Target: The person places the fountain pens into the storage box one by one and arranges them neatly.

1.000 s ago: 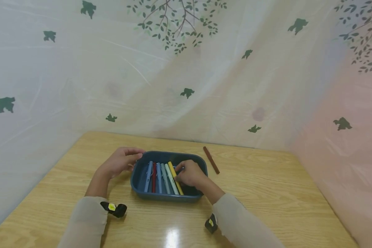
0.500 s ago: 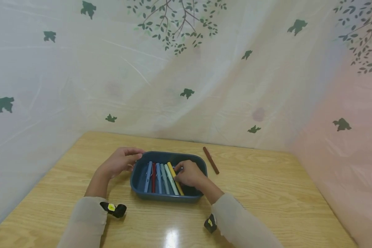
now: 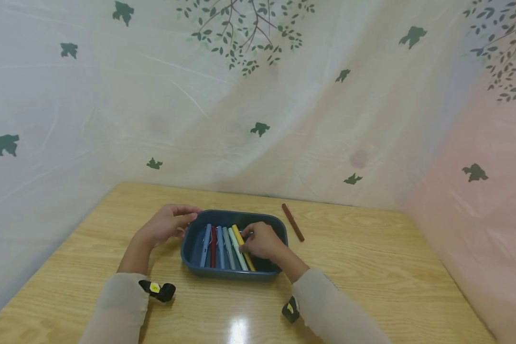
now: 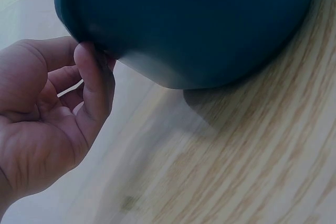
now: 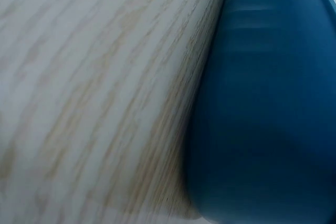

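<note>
A dark blue tray (image 3: 232, 274) sits on the table with several pens lying side by side in it. From the left come a blue pen (image 3: 206, 244), a dark red pen (image 3: 213, 246), another blue pen (image 3: 221, 246), a grey-green pen (image 3: 229, 247), a pale green pen (image 3: 238, 248) and a yellow pen (image 3: 238, 235) at the right end. My left hand (image 3: 165, 224) holds the tray's far left corner, thumb and fingers at the rim. Inside the tray, my right hand (image 3: 264, 242) has curled fingers at the yellow pen, partly covering it. The right wrist view shows only the tray wall (image 5: 262, 103) and table.
A brown pen (image 3: 293, 222) lies on the wooden table (image 3: 361, 267), just right of the tray. Behind the table hangs a pale curtain (image 3: 284, 157) with leaf and bird prints. Each wrist carries a small black camera (image 3: 159, 290).
The thumb of my right hand has shifted slightly left against the yellow pen. My left hand, the tray and the other pens have stayed in place.
</note>
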Tool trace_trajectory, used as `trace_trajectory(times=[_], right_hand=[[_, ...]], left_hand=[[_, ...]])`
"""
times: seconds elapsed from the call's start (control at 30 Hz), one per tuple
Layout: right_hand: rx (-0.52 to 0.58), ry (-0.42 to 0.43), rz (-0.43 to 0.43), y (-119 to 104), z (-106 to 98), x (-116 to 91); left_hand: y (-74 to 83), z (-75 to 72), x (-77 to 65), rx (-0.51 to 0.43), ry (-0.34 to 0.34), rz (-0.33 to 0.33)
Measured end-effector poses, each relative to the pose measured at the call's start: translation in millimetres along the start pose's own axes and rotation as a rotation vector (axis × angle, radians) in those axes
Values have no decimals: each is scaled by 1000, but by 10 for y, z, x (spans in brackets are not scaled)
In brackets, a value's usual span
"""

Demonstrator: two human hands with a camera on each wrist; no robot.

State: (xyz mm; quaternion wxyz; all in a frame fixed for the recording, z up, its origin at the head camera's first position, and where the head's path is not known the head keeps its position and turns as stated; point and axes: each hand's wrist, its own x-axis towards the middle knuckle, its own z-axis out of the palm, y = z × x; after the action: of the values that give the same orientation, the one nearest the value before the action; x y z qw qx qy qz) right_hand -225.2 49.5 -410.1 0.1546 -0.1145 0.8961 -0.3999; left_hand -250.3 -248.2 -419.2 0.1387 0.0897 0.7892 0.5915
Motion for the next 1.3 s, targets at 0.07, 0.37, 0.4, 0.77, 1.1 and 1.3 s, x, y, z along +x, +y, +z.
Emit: trace_trajectory(times=[0.07, 0.37, 0.4, 0.77, 1.1, 1.3], right_hand=[[-2, 1, -8, 6, -1, 1], [-7, -11, -25, 17, -25, -4], [-4, -12, -25, 18, -25, -3], [69, -11, 33, 33, -23, -12], [141, -32, 102, 49, -22, 0], [127, -31, 107, 53, -20, -6]], left_hand=[[3, 2, -2, 0, 0, -3], [11, -1, -25, -4, 4, -12], [10, -2, -26, -4, 5, -13], [12, 2, -13, 6, 3, -3], [12, 3, -7, 5, 3, 6], [-2, 7, -11, 0, 4, 5]])
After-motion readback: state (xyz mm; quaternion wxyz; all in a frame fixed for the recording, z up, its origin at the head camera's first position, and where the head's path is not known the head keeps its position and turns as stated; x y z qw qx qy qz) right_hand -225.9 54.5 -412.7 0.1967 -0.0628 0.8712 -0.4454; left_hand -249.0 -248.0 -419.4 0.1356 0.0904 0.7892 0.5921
